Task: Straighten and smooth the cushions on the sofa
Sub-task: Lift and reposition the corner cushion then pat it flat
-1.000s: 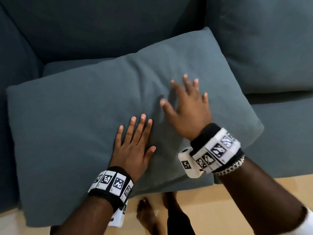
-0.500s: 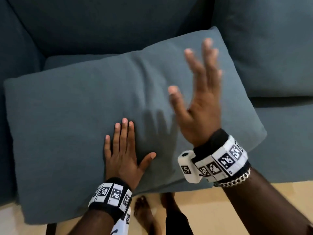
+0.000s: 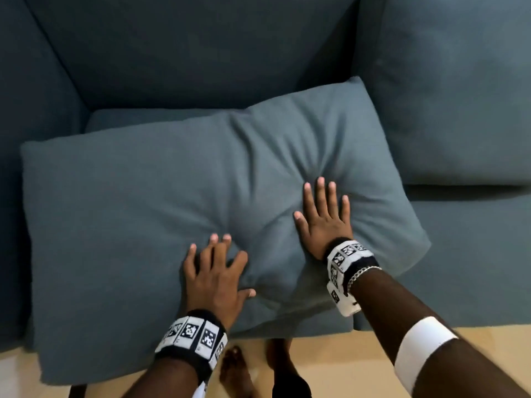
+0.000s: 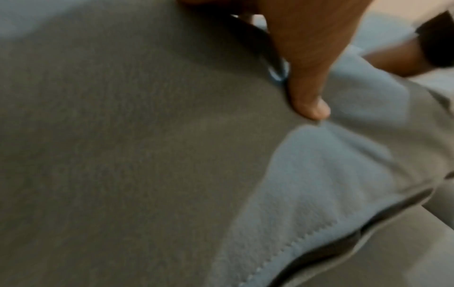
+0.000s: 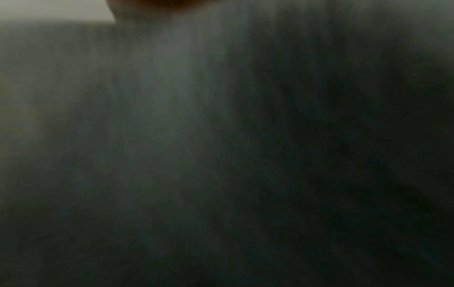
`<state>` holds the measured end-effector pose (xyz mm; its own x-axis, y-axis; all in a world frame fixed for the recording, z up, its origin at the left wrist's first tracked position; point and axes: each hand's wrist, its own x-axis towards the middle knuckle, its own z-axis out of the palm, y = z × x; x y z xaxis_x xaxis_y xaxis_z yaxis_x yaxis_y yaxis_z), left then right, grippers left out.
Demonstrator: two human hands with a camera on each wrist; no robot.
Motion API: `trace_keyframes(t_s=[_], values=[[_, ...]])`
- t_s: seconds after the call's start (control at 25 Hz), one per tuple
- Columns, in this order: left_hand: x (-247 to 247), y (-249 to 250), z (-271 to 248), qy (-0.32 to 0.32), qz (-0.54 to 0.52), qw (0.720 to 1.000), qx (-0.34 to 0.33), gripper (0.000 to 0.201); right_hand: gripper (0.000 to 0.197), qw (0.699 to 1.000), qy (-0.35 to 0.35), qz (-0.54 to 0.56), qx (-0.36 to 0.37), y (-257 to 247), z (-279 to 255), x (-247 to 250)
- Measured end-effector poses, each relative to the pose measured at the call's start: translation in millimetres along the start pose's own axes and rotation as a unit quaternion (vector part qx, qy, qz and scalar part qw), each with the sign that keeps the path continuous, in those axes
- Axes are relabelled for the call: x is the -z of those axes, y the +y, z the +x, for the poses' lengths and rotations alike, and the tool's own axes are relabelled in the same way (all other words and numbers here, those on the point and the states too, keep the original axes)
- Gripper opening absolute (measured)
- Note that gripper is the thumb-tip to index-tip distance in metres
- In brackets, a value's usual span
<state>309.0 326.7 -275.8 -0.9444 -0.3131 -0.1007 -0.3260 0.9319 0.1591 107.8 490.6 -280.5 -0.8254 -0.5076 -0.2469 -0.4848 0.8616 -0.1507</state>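
I've got the sofa (image 3: 201, 53) filling most of the head view, dark blue-grey fabric, w/ the loose cushion (image 3: 115, 225) lying flat across the seat, skewed: its right corner rides up toward the back cushion (image 3: 459, 96) at right, and its front edge overhangs the seat. I'd call the task partly done at best: the left half reads fairly smooth, but creases fan out around both dents in the middle, and the cushion isn't yet squared to the sofa or stood up. My left hand (image 3: 214, 278) is flat on the cushion nr the front edge, fingers spread; right hand (image 3: 324, 222) is pressed into it further back, fingers straight and spread, nothing pinched. Left wrist cam shows a thumb (image 4: 309, 104) on the fabric by a stitched seam; right wrist cam is dark blur. Below the sofa, pale floor (image 3: 344, 369) and bare feet (image 3: 235, 372).
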Motion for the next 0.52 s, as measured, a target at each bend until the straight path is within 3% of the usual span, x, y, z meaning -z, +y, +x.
trace_keyframes(t_s=[0.08, 0.12, 0.24, 0.4, 0.44, 0.52], values=[[12.8, 4.8, 11.6, -0.010, -0.017, 1.000, 0.014, 0.054, 0.080, 0.998, -0.057, 0.022, 0.003, 4.1, 12.7, 20.7], [22.5, 7.0, 15.8, -0.024, -0.022, 0.999, 0.020, 0.048, 0.078, 0.997, -0.035, 0.058, 0.024, 6.1, 7.5, 40.0], [45.8, 8.6, 9.9, -0.016, -0.033, 0.999, 0.004, 0.049, 0.085, 0.987, 0.021, 0.133, 0.087, 16.1, -44.5, 51.6], [92.6, 3.6, 4.9, 0.025, -0.129, 0.991, 0.025, 0.052, 0.111, 0.990, -0.022, 0.069, 0.123, 33.1, -102.6, 33.9], [109.3, 1.9, 8.7, 0.032, -0.154, 0.987, 0.032, 0.053, 0.104, 0.990, 0.006, 0.070, 0.120, 36.9, -106.2, 39.6], [147.0, -3.0, 19.5, 0.057, -0.192, 0.978, 0.063, 0.054, 0.059, 0.978, 0.125, 0.125, 0.107, 36.8, -108.3, 62.8]])
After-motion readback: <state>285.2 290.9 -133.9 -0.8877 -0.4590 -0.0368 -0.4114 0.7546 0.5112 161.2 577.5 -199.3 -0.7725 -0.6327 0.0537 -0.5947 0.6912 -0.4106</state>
